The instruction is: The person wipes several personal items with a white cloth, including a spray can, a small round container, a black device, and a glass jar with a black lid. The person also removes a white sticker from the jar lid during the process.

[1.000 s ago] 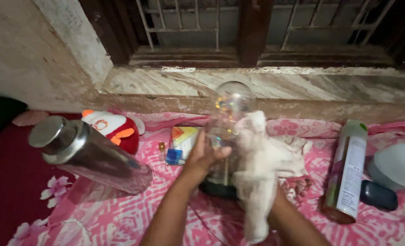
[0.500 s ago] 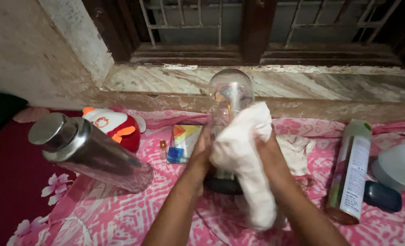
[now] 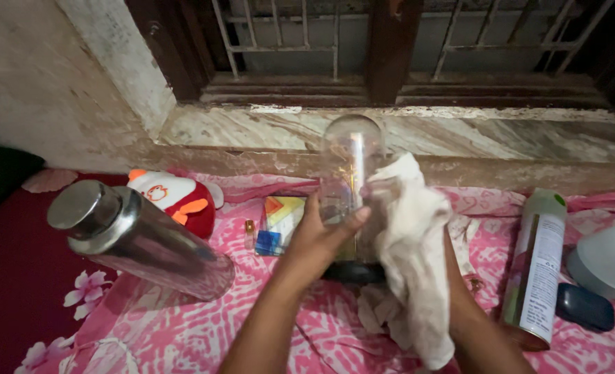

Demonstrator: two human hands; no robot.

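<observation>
A clear glass dome (image 3: 350, 163) on a dark base (image 3: 352, 271) stands upright on the pink patterned cloth (image 3: 183, 325). My left hand (image 3: 319, 235) grips the dome's lower left side, thumb across the glass. My right hand is almost wholly hidden under a white cloth (image 3: 410, 242), which it presses against the dome's right side. The cloth hangs down past my right wrist.
A steel bottle (image 3: 131, 235) stands tilted at the left, a red and white soft toy (image 3: 176, 197) behind it. A colourful card (image 3: 280, 221) lies behind my left hand. A spray can (image 3: 536, 270), a pale bowl (image 3: 609, 260) and a dark case (image 3: 584, 306) sit right. A marble sill (image 3: 460, 135) runs behind.
The white cloth has moved from the dome's front round to its right side. My left hand has come forward across the glass, which now shows more.
</observation>
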